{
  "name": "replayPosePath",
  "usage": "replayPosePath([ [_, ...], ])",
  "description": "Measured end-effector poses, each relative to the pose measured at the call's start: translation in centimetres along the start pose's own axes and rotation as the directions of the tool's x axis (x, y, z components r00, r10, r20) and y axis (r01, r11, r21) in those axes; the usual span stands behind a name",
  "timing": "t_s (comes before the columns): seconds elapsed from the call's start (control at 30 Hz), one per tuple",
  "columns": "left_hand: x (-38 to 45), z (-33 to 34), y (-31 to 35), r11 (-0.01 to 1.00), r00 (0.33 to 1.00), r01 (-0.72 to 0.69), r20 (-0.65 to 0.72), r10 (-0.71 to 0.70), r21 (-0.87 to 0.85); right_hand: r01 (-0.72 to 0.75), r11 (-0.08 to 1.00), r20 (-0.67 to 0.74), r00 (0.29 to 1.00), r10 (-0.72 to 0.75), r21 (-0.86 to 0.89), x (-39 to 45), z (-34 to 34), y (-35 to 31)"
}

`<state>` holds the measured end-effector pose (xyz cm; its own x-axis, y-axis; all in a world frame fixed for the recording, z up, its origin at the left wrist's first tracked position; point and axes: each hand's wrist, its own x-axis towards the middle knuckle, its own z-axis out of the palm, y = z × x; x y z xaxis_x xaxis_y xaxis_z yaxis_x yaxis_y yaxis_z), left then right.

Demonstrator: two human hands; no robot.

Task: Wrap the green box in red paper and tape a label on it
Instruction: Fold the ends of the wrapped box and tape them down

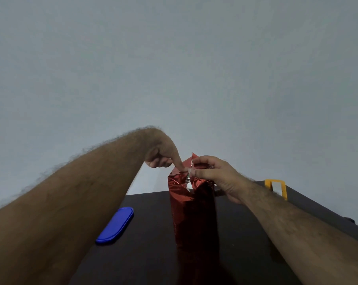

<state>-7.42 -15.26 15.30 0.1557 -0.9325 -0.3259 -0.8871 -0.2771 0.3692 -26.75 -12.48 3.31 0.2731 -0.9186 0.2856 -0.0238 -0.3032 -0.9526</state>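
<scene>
Hands folding red paper at the box top

Red-wrapped box [193, 210] stands upright on the dark table [149, 254]. Left hand [162, 153] presses one straight finger on the top fold, others curled; right hand [213, 173] pinches a paper flap. Blue lid [114, 225] lies left; yellow tape dispenser [275, 187] far right.

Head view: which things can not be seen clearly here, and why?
- Green box: hidden in the head view; red paper covers it, only a green glimpse at the top fold.
- Tape under the left hand fingertip: too small to confirm.
- Right hand pinches the paper flap; its palm side is turned away.
- Yellow object: partly behind the right forearm.
- Table front: cut off by the bottom edge.
- Label: not visible.
</scene>
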Motion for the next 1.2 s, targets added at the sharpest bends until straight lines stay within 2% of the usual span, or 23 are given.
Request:
replayPosePath([
  [0.17,0.4,0.0,-1.4,0.984,1.0,-0.01,-0.008,0.009,-0.176,0.008,1.0,-0.004,1.0,-0.008,0.0,0.0,-0.3,0.2],
  [0.27,0.0,1.4,-1.4,0.983,1.0,-0.03,-0.002,0.03,-0.184,-0.002,1.0,-0.012,1.0,0.002,-0.018,0.2,-0.3,0.3],
  [0.33,0.4,1.6,-2.1,0.978,0.999,-0.047,-0.025,0.042,-0.205,-0.012,0.999,-0.005,1.0,0.012,-0.029,0.1,-0.3,0.3],
  [0.4,0.9,1.3,-3.3,0.959,0.988,-0.126,-0.123,0.098,-0.253,0.004,1.0,-0.006,1.0,-0.004,-0.021,0.1,-0.4,0.4],
  [0.43,1.3,1.2,-4.1,0.941,0.963,-0.219,-0.215,0.165,-0.259,0.029,1.0,-0.026,0.999,-0.029,-0.013,0.1,-0.5,0.4],
  [0.47,1.3,1.4,-4.8,0.902,0.91,-0.347,-0.327,0.256,-0.258,0.061,0.998,-0.063,0.996,-0.063,-0.022,0.1,-0.6,0.5],
  [0.53,0.3,2.5,-6.1,0.739,0.741,-0.621,-0.506,0.442,-0.264,0.145,0.983,-0.15,0.976,-0.161,-0.11,0.0,-0.8,0.6],
  [0.57,-0.6,3.2,-6.7,0.646,0.666,-0.716,-0.534,0.521,-0.265,0.191,0.964,-0.18,0.958,-0.225,-0.187,-0.2,-1.0,0.6],
  [0.63,-2.3,4.7,-7.9,0.533,0.565,-0.813,-0.534,0.629,-0.233,0.295,0.894,-0.198,0.906,-0.374,-0.339,-1.1,-1.2,0.7],
  [0.7,-3.2,5.8,-9.1,0.511,0.496,-0.849,-0.526,0.69,-0.131,0.4,0.806,-0.159,0.847,-0.507,-0.437,-2.1,-1.5,0.9],
  [0.77,-3.7,6.9,-9.9,0.523,0.447,-0.853,-0.519,0.729,0.001,0.452,0.709,-0.068,0.817,-0.572,-0.541,-3.1,-1.6,0.9],
  [0.87,-3.8,8.3,-10.3,0.539,0.453,-0.842,-0.52,0.724,0.017,0.447,0.618,0.043,0.83,-0.556,-0.647,-3.6,-1.3,0.5],
  [1.0,-3.0,9.2,-9.9,0.523,0.422,-0.852,-0.608,0.672,-0.014,0.41,0.725,-0.077,0.841,-0.535,-0.553,-3.0,0.2,-0.8],
  [1.1,-3.7,8.9,-9.3,0.513,0.478,-0.845,-0.643,0.599,-0.151,0.309,0.84,-0.154,0.898,-0.412,-0.445,-2.1,0.9,-1.7],
  [1.2,-3.8,8.5,-8.8,0.489,0.594,-0.795,-0.619,0.513,-0.358,0.189,0.938,-0.197,0.948,-0.252,-0.291,-1.5,1.5,-2.6],
])
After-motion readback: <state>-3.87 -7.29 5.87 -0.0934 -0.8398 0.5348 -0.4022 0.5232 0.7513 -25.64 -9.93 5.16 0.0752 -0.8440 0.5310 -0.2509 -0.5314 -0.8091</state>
